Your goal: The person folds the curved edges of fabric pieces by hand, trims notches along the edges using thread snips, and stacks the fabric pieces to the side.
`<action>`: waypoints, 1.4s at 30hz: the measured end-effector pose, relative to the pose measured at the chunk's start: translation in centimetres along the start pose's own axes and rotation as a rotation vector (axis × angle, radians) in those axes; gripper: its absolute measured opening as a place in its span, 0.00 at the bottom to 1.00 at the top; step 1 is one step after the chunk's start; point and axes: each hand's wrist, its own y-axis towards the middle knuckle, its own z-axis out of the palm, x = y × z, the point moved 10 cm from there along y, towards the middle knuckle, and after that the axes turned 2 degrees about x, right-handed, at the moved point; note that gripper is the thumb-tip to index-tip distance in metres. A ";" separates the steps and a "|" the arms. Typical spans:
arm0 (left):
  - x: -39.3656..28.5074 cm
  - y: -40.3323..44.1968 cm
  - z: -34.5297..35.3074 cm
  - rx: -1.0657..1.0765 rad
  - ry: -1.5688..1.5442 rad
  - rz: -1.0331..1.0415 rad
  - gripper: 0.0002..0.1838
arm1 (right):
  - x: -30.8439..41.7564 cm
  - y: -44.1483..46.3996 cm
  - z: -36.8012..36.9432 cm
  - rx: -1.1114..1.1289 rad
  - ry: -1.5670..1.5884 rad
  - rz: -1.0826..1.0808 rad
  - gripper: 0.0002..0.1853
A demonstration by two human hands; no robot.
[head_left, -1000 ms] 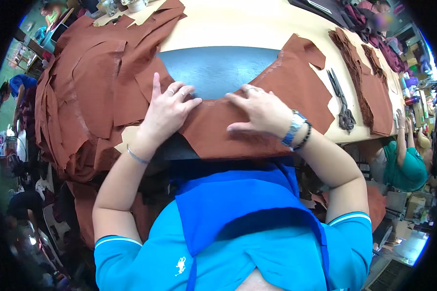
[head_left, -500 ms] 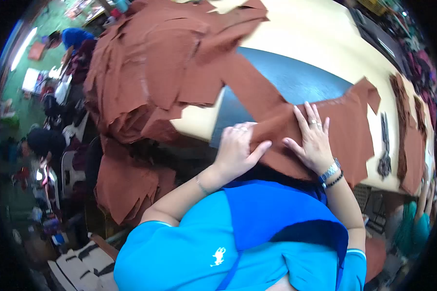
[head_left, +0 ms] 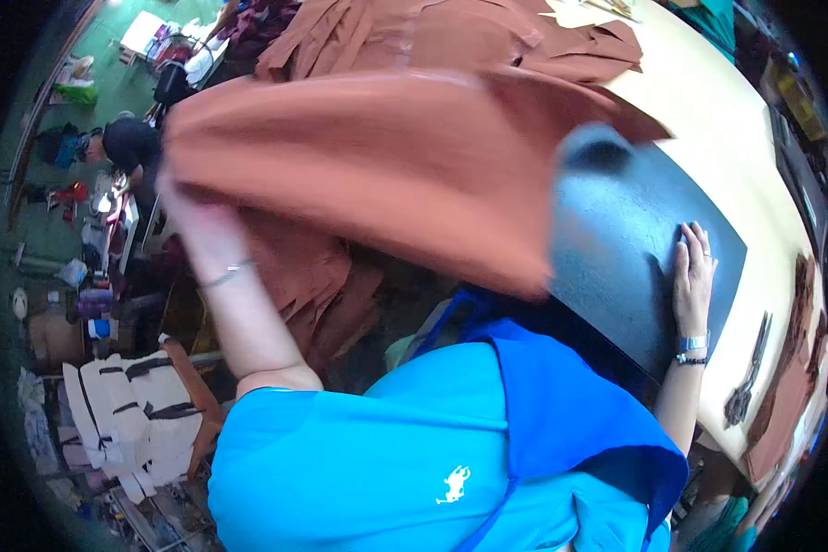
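Brown sheet (head_left: 368, 166), broad and softly folded, is held up by the left hand (head_left: 186, 204), which grips its left end; motion blur hides the exact placing of the fingers. From this grip the sheet stretches across in front of the person, its lower right corner above the near left part of a dark board (head_left: 644, 267) and its far right tip beyond, near the board's far edge. The right hand (head_left: 695, 276) lies flat on the board close to its right edge, fingers extended, well apart from the sheet. A watch (head_left: 695, 341) circles the right wrist.

The board rests on a cream desk (head_left: 708, 129). Behind the sheet lies a pile of brown pieces (head_left: 405, 37); more brown layers (head_left: 294, 281) show beneath the sheet, partly hidden by it. To the right of the board lie scissors (head_left: 753, 373) and, next to them, further brown offcuts (head_left: 787, 386) along the desk's right side. At left, a person in dark clothing (head_left: 129, 143) bends forward above a green floor (head_left: 110, 55); white panels with dark strips (head_left: 138, 409) lie lower down.

Board surface shows between the sheet and the right hand, and cream desk top extends past the board's far edge. The near edge of the board runs close to the blue apron (head_left: 580, 396).
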 end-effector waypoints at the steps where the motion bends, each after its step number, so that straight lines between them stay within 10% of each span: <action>1: -2.9 2.2 -3.9 -0.091 0.060 0.097 0.22 | 0.3 -0.1 0.0 0.006 -0.001 -0.016 0.26; 5: -15.0 4.5 -11.9 -0.066 -0.067 0.365 0.20 | 0.3 -0.3 0.2 0.010 -0.017 -0.028 0.26; 8: -22.3 3.2 -17.4 -0.670 0.145 0.830 0.15 | 0.0 -0.2 0.3 0.018 -0.044 -0.025 0.26; 12: -24.6 5.9 -16.6 -0.565 0.363 0.972 0.12 | 0.0 -0.1 0.3 0.018 -0.057 -0.020 0.26; 13: -24.2 8.3 -15.3 -0.503 0.840 0.955 0.13 | 0.1 -0.1 0.3 0.017 -0.058 -0.020 0.26; 18: 0.1 16.0 -11.7 0.078 1.340 0.592 0.17 | 0.4 -0.1 0.1 0.004 -0.048 -0.027 0.25; 21: 22.9 8.3 -13.6 1.028 2.174 0.577 0.21 | 0.8 -0.3 -0.3 -0.005 -0.042 -0.043 0.23; 24: 33.3 -0.4 -19.8 0.892 1.748 -0.403 0.30 | 1.8 -0.7 -0.8 -0.021 -0.014 -0.027 0.22; 26: 33.1 -1.8 -21.4 0.364 1.576 -0.496 0.31 | 2.1 -0.8 -1.0 -0.022 0.001 -0.023 0.23; 29: 28.1 0.2 -19.4 -0.011 1.026 -0.030 0.30 | 2.6 -1.0 -1.4 -0.037 -0.015 -0.005 0.23; 33: 15.2 2.3 -9.6 -0.289 0.691 0.470 0.27 | 2.6 -1.1 -1.5 -0.050 0.029 0.000 0.23; 36: 7.6 -0.6 6.7 0.077 0.834 0.900 0.19 | 2.7 -1.0 -1.9 -0.048 0.061 0.003 0.22; 42: 15.8 -12.0 27.5 0.782 1.279 0.883 0.33 | 2.6 -1.0 -2.1 -0.069 0.082 0.013 0.22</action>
